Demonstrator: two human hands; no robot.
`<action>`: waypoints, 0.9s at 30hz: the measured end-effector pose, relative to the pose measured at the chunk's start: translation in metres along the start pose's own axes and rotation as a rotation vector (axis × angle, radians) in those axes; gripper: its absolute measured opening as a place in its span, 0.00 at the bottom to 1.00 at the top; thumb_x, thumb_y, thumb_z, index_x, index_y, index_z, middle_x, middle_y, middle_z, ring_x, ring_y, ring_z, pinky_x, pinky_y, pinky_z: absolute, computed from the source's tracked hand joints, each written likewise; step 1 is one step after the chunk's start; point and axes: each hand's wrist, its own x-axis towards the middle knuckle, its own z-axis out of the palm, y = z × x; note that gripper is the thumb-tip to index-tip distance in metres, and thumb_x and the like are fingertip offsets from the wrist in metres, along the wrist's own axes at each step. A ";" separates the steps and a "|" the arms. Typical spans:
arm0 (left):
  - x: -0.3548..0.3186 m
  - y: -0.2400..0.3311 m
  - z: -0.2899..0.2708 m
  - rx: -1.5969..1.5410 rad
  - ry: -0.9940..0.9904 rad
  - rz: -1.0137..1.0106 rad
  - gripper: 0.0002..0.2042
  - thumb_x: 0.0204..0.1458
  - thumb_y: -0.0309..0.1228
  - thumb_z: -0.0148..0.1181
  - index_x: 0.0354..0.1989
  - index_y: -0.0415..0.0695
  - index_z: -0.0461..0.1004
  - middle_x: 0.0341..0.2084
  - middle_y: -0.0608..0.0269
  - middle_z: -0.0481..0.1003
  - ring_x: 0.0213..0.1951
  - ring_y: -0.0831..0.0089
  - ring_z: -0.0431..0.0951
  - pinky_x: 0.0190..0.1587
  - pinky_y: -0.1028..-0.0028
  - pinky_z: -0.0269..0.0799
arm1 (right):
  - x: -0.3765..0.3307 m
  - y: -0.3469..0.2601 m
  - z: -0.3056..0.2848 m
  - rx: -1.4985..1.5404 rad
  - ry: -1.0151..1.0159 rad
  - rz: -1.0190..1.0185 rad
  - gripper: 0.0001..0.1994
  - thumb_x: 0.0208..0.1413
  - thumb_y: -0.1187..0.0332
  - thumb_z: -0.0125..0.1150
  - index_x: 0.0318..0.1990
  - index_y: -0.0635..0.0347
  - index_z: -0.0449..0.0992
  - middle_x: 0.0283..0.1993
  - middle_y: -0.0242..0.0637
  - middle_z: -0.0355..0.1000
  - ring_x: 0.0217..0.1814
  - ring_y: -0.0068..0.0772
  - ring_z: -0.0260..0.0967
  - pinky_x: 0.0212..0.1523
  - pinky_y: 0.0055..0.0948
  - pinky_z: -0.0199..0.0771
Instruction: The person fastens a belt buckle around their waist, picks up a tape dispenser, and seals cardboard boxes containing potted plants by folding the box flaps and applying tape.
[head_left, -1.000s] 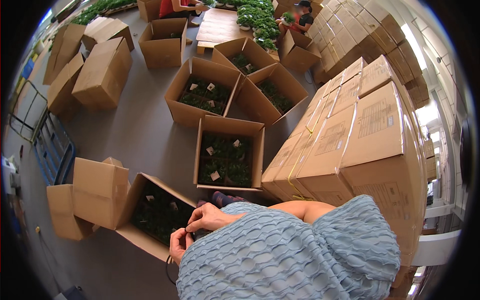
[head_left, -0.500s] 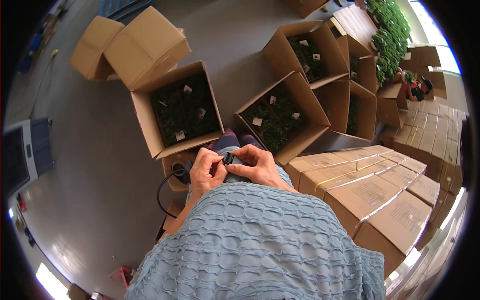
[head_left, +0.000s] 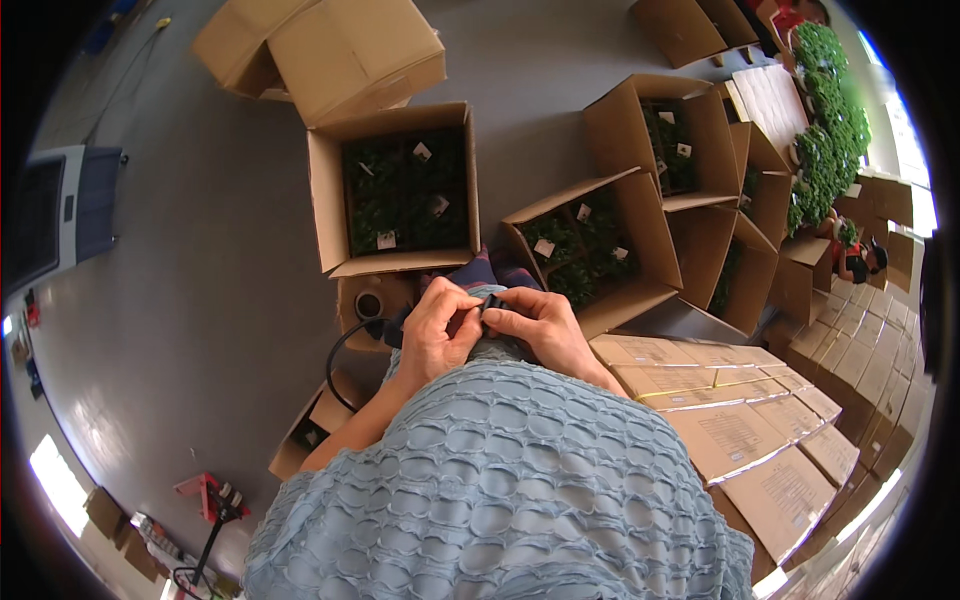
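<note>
Compared with one second ago, the view has been turned, and the open brown cardboard carton [head_left: 323,200] is no longer overlapped by the hands; the handling is judged to be still unfinished. In front of the light-blue puckered fabric garment [head_left: 500,460], a small black block-shaped object [head_left: 491,304] is pinched by the left hand [head_left: 440,325] and right hand [head_left: 545,325], each grip being narrow.

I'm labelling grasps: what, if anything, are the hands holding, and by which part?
A small black piece, its exact kind unclear, is pinched by its sides: the left hand at its left, the right hand at its right.
</note>
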 end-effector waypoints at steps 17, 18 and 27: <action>-0.012 -0.006 -0.084 -0.520 -0.346 -0.765 0.06 0.61 0.29 0.59 0.41 0.43 0.70 0.25 0.74 0.68 0.24 0.84 0.66 0.28 0.82 0.62 | 0.015 -0.008 0.002 0.261 -0.032 0.200 0.11 0.56 0.68 0.69 0.45 0.59 0.81 0.32 0.25 0.75 0.26 0.09 0.62 0.22 0.14 0.50; -0.011 -0.002 -0.084 -0.771 -0.273 -0.902 0.05 0.61 0.28 0.57 0.42 0.44 0.69 0.23 0.75 0.66 0.19 0.85 0.62 0.22 0.81 0.57 | 0.015 -0.009 0.002 0.269 -0.041 0.202 0.11 0.56 0.69 0.69 0.45 0.59 0.81 0.32 0.25 0.75 0.29 0.10 0.64 0.23 0.13 0.53; -0.020 -0.020 -0.046 -1.295 0.393 -0.780 0.08 0.59 0.25 0.53 0.45 0.53 0.70 0.17 0.75 0.56 0.14 0.83 0.54 0.19 0.78 0.50 | 0.022 -0.008 0.004 0.133 -0.074 0.165 0.13 0.53 0.71 0.70 0.47 0.62 0.81 0.35 0.29 0.77 0.36 0.17 0.70 0.39 0.18 0.68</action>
